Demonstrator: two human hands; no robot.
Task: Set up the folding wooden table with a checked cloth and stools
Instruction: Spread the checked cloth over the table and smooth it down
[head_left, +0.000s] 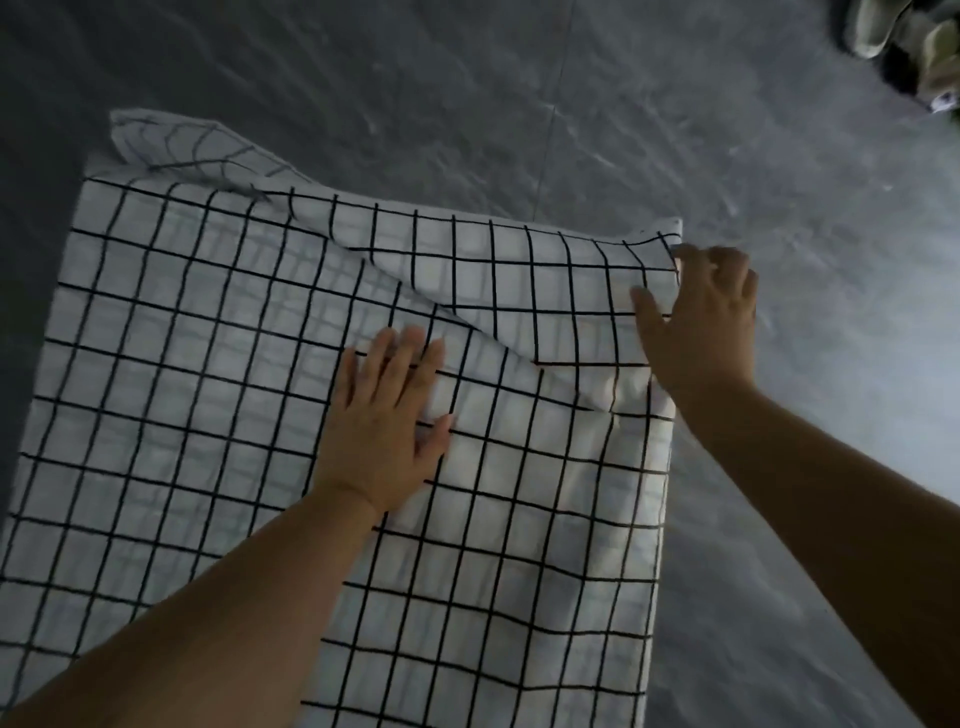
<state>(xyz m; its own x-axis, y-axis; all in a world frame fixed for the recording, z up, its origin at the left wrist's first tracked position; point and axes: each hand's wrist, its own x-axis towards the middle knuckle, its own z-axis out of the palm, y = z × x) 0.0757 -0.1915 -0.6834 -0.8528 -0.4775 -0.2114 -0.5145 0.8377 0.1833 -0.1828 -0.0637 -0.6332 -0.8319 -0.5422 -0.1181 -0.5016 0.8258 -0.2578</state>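
A white cloth with a black checked grid (208, 395) lies spread over a flat surface and hides whatever is beneath it. A fold runs diagonally across its far right part, and its far left corner (171, 143) is flipped up and crumpled. My left hand (389, 415) lies flat on the middle of the cloth, fingers together, palm down. My right hand (701, 317) is at the far right corner, its fingers curled on the folded edge of the cloth. No stools are in view.
Grey tiled floor (519, 104) surrounds the covered surface on the far side and the right. At the top right corner lies a blurred pale object (904, 47), perhaps shoes or a bag.
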